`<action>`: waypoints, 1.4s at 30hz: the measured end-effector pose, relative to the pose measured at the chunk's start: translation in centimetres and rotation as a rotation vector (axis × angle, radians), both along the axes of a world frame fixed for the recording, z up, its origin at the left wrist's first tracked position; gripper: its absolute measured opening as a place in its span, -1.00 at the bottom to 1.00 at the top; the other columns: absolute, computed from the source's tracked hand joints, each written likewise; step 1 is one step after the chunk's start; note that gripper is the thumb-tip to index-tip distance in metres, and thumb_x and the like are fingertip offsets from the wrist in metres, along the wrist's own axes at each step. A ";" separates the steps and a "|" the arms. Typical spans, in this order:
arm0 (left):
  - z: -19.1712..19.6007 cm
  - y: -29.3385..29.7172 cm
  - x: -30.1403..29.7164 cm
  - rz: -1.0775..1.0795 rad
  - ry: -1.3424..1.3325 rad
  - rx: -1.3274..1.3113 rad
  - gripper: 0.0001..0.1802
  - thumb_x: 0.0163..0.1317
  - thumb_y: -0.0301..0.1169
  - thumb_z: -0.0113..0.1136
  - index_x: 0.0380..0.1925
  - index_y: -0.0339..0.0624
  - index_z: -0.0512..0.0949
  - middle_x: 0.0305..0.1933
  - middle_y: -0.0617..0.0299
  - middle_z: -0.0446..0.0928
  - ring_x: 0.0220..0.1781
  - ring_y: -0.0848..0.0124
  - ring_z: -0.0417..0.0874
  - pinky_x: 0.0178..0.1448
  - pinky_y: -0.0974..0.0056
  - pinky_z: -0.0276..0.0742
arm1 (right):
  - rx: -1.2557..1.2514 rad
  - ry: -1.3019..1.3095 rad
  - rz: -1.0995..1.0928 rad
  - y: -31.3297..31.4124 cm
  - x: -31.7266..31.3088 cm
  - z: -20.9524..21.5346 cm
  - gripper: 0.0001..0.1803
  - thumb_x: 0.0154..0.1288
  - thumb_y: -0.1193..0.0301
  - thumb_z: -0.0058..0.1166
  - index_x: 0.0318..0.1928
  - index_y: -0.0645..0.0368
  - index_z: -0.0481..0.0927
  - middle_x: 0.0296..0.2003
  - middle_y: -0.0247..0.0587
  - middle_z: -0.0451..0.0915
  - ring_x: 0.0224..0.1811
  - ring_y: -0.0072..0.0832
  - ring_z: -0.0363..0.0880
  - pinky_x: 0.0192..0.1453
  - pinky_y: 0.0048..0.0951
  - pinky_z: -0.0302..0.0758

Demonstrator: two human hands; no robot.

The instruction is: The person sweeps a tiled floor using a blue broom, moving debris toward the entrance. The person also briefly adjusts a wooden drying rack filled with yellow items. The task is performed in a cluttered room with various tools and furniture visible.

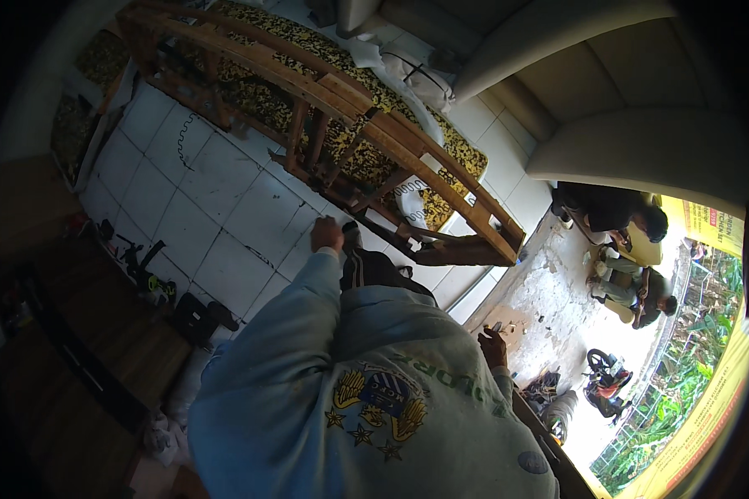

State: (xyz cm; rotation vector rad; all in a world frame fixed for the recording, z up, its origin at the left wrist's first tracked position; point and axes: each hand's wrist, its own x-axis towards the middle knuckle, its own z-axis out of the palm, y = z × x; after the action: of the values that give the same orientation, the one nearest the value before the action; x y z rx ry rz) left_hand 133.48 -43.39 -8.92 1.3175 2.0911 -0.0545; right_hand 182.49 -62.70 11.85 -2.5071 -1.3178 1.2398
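Observation:
My left hand (327, 234) is a fist in front of my body, above the white tiles, and nothing sticks out of it. Beyond it a long wooden sofa frame (341, 96) slants across the room, apart from my hand. My right hand (493, 348) hangs at my right side near the doorway with its fingers curled. A small pale bit shows at its fingertips, too small to name. Behind the frame lies a yellow-and-black patterned cushioned piece (308, 50). My shoe (351, 235) shows just beside my left fist.
A wavy spring (183, 141) lies on the tiled floor (216, 191). Tools (146, 270) and a black case (193, 320) are at the left. Beige sofas (641, 141) stand upper right. Outside, two people (612, 212) sit near a motorcycle (607, 382).

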 end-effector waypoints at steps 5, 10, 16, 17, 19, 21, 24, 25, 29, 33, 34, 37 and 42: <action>-3.4 -7.2 -12.5 0.209 0.139 -0.174 -0.64 0.40 -0.28 -0.06 0.05 -0.28 0.49 0.05 -0.05 0.53 -0.05 0.11 0.61 0.04 0.09 0.60 | -0.089 -0.033 0.104 -1.2 1.4 -3.4 -0.51 0.26 0.24 0.18 0.09 0.31 0.54 -0.24 0.06 0.70 -0.32 -0.27 0.70 -0.23 -0.26 0.60; -2.6 -9.1 -19.9 0.324 -0.018 -0.174 -0.57 0.43 -0.24 -0.03 0.20 -0.22 0.39 0.13 0.12 0.51 0.01 0.23 0.58 0.02 0.15 0.57 | -0.293 0.218 -0.019 4.7 1.4 -4.8 -0.54 0.27 0.31 0.23 0.15 0.16 0.51 -0.29 -0.16 0.67 -0.44 -0.39 0.64 -0.45 -0.33 0.50; 8.7 1.8 -11.4 1.052 -0.819 0.137 -0.44 0.46 -0.07 -0.05 0.32 -0.13 0.29 0.28 0.15 0.38 0.14 0.26 0.50 0.15 0.12 0.44 | -0.150 0.625 -0.432 9.1 8.2 -12.7 -0.53 0.32 0.29 0.15 0.19 0.13 0.44 -0.26 -0.16 0.65 -0.46 -0.41 0.59 -0.46 -0.37 0.50; 9.4 2.9 -11.8 1.054 -0.797 0.136 -0.42 0.46 -0.06 -0.06 0.34 -0.14 0.27 0.28 0.14 0.38 0.16 0.25 0.49 0.16 0.13 0.44 | -0.109 0.423 -0.283 11.7 5.2 -11.3 -0.54 0.32 0.29 0.14 0.19 0.13 0.45 -0.26 -0.17 0.65 -0.44 -0.44 0.60 -0.44 -0.40 0.51; 10.6 6.2 -12.7 1.045 -0.792 0.129 -0.38 0.46 -0.03 -0.08 0.37 -0.15 0.22 0.29 0.10 0.36 0.19 0.23 0.47 0.19 0.13 0.44 | -0.007 0.243 -0.174 14.6 -0.6 -6.6 -0.56 0.34 0.29 0.11 0.18 0.14 0.48 -0.24 -0.20 0.65 -0.39 -0.47 0.63 -0.39 -0.43 0.54; 10.1 11.4 -15.0 0.984 -0.771 0.251 -0.30 0.45 0.04 -0.06 0.37 -0.24 0.22 -0.22 0.09 0.54 -0.42 0.32 0.51 -0.35 0.19 0.43 | 0.110 0.262 -0.098 15.1 -2.6 -5.3 -0.56 0.34 0.29 0.12 0.18 0.15 0.48 -0.25 -0.19 0.65 -0.41 -0.46 0.64 -0.43 -0.45 0.54; 13.4 19.5 -16.3 0.952 -0.872 0.245 -0.25 0.42 0.08 -0.05 0.40 -0.22 0.16 0.10 -0.03 0.47 -0.01 0.18 0.54 0.11 0.08 0.49 | 0.114 0.223 -0.221 11.5 -4.2 -6.3 -0.58 0.34 0.30 0.12 0.16 0.17 0.50 -0.29 -0.22 0.64 -0.43 -0.46 0.64 -0.48 -0.51 0.52; 15.2 22.0 -16.7 0.942 -0.913 0.245 -0.22 0.41 0.10 -0.04 0.42 -0.21 0.14 0.20 -0.06 0.43 0.11 0.14 0.52 0.25 0.05 0.45 | 0.037 0.210 -0.316 9.4 -4.5 -7.3 -0.57 0.33 0.28 0.13 0.15 0.19 0.50 -0.25 -0.21 0.65 -0.36 -0.41 0.65 -0.40 -0.40 0.55; 17.4 29.8 -20.5 1.024 -1.105 0.182 0.06 0.27 0.18 0.11 0.48 -0.25 -0.14 0.48 -0.11 0.07 0.45 0.04 0.22 0.46 0.00 0.21 | -0.600 -0.502 1.051 0.7 -11.7 -7.5 -0.59 0.28 0.07 0.07 -0.05 0.10 0.68 -0.02 -0.21 0.65 0.09 -0.29 0.58 0.13 -0.08 0.43; 11.3 36.4 -26.9 1.132 -1.106 0.313 0.21 0.18 0.20 0.22 0.47 -0.34 -0.25 0.54 -0.11 -0.11 0.52 0.01 0.08 0.52 0.00 0.12 | -0.454 -0.240 0.353 -0.6 -21.9 -5.4 -0.60 0.27 0.12 0.09 -0.06 0.15 0.67 -0.06 -0.16 0.67 0.02 -0.28 0.61 0.05 -0.12 0.47; 11.1 37.5 -27.4 1.182 -1.106 0.256 0.24 0.15 0.19 0.26 0.46 -0.35 -0.27 0.55 -0.10 -0.14 0.53 0.01 0.05 0.53 -0.01 0.11 | -0.404 -0.185 0.190 -0.2 -24.2 -4.7 -0.60 0.27 0.14 0.10 -0.06 0.16 0.66 -0.07 -0.15 0.67 0.00 -0.27 0.62 0.04 -0.13 0.48; 9.2 38.5 -28.4 1.255 -1.175 0.220 0.04 0.19 0.14 0.26 0.35 -0.32 -0.07 0.33 -0.01 0.04 0.28 0.11 0.19 0.29 0.04 0.25 | -0.294 -0.092 -0.007 1.2 -29.2 -2.9 -0.61 0.26 0.17 0.11 -0.07 0.20 0.66 -0.10 -0.11 0.68 -0.05 -0.26 0.65 -0.02 -0.15 0.51; 8.4 39.1 -28.3 1.210 -1.375 0.258 -0.44 0.30 0.08 0.17 -0.02 -0.21 0.47 -0.30 0.22 0.51 -0.38 0.35 0.57 -0.30 0.20 0.59 | -0.059 -0.038 -0.015 4.4 -34.4 -2.2 -0.62 0.24 0.24 0.14 -0.07 0.27 0.65 -0.16 -0.05 0.69 -0.14 -0.25 0.69 -0.12 -0.20 0.56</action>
State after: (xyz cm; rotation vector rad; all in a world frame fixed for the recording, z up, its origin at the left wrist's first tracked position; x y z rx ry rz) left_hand 105.18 -4.31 -0.48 -0.1498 1.2638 1.2543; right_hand 148.05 -58.29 9.62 -2.5879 -1.2864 1.2524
